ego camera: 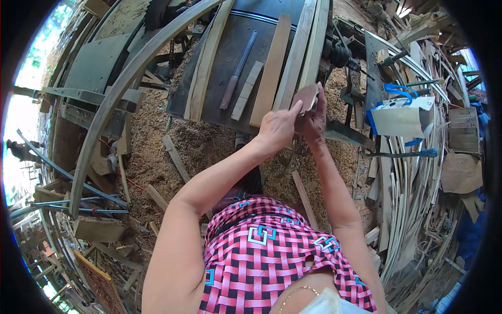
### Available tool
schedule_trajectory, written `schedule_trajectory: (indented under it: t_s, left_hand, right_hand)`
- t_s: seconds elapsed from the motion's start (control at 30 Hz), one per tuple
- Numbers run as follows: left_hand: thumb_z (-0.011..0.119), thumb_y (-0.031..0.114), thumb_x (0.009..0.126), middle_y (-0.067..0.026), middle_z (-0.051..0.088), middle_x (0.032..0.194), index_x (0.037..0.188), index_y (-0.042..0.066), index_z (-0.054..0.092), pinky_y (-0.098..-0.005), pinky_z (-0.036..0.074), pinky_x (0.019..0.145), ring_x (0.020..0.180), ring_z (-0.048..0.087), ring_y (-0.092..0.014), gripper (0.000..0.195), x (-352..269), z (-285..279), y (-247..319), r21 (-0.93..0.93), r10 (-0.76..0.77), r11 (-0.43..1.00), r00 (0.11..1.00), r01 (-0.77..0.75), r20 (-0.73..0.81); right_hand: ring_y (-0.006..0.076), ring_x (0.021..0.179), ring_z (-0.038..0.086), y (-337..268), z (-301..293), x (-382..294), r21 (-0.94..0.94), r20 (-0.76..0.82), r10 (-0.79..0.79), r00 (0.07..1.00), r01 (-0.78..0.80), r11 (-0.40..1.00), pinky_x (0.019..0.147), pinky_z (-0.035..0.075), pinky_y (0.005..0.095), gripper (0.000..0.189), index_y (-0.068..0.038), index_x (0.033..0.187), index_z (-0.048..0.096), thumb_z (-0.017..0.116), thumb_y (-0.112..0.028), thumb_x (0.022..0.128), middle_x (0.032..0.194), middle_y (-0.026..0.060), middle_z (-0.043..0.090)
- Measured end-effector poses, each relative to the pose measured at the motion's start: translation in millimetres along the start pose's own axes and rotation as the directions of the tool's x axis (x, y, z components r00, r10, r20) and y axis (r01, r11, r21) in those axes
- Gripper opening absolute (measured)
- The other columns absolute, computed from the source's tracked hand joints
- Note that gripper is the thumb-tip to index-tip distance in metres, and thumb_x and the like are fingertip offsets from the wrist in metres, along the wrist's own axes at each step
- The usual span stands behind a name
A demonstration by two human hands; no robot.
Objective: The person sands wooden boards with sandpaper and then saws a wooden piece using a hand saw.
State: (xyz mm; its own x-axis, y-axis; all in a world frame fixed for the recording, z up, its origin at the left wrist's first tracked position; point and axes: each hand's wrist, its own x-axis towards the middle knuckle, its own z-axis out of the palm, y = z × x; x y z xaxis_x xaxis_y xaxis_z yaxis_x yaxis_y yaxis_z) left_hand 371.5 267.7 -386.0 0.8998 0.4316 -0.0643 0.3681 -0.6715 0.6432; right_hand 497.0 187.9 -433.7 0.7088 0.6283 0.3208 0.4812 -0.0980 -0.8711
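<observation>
Both of my hands meet over the near right corner of a dark machine table (178, 94). Between them is a reddish-brown piece of sandpaper (304, 96) with a ragged pale edge. My left hand (277, 126) grips its near left side, index finger extended over its face. My right hand (315, 117) supports it from behind and the right, fingers pointing up. Just beyond lie a pale wooden bar (312, 59) and a greyer bar (295, 59) beside it. To their left is a smooth tan wooden slat (271, 70).
Left on the table lie a short wooden block (247, 89), a narrow metal bar (245, 55) with a reddish end, and a bark-edged board (208, 62). A drill chuck with a bit (355, 64) juts out right. A curved wooden beam (113, 92) arches left. Sawdust (149, 129) covers the floor.
</observation>
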Motion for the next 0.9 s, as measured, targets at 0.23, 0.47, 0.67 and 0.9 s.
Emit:
schedule_trajectory:
  t_s: [0.23,0.47,0.67,0.9]
  left_hand:
    - [0.043,0.009,0.089,-0.0215,0.068,0.097,0.123,0.001,0.055,-0.0473,0.049,0.077,0.095,0.066,-0.036,0.037,152,-21,-15,0.097,0.031,0.995,0.997,-0.023,-0.077]
    - [0.045,0.015,0.091,-0.0147,0.07,0.096,0.105,0.011,0.062,-0.0468,0.039,0.085,0.101,0.064,-0.028,0.022,296,-37,-4,0.317,-0.045,0.947,0.999,0.042,0.003]
    - [0.046,0.021,0.092,-0.0127,0.064,0.114,0.114,0.007,0.061,-0.0455,0.033,0.099,0.116,0.054,-0.027,0.03,434,-55,-25,0.542,0.244,0.837,0.936,-0.071,-0.253]
    - [0.047,0.02,0.093,-0.0169,0.049,0.141,0.134,-0.002,0.048,-0.0362,0.038,0.103,0.134,0.044,-0.027,0.046,509,-13,-25,0.593,0.245,0.803,0.942,-0.064,-0.231]
  right_hand:
    - [0.0381,0.131,0.041,23,-7,133,-0.181,0.1,-0.103,0.99,0.12,0.976,0.112,0.031,0.0411,0.052,-0.003,0.139,0.044,0.047,-0.01,0.088,0.138,0.0239,0.047]
    - [0.0378,0.129,0.045,106,-16,283,-0.447,0.081,-0.116,0.99,0.14,0.883,0.108,0.036,0.0405,0.039,-0.01,0.126,0.057,0.052,-0.019,0.088,0.133,0.0233,0.051]
    - [0.0366,0.129,0.045,67,-20,384,-0.692,0.151,-0.415,0.897,0.396,0.603,0.106,0.039,0.0405,0.058,-0.016,0.137,0.046,0.06,-0.006,0.083,0.137,0.0211,0.047]
    - [0.0334,0.115,0.058,147,-33,441,-0.7,0.358,-0.092,0.929,0.332,0.632,0.097,0.047,0.0415,0.041,-0.013,0.134,0.05,0.045,-0.016,0.093,0.126,0.0167,0.06]
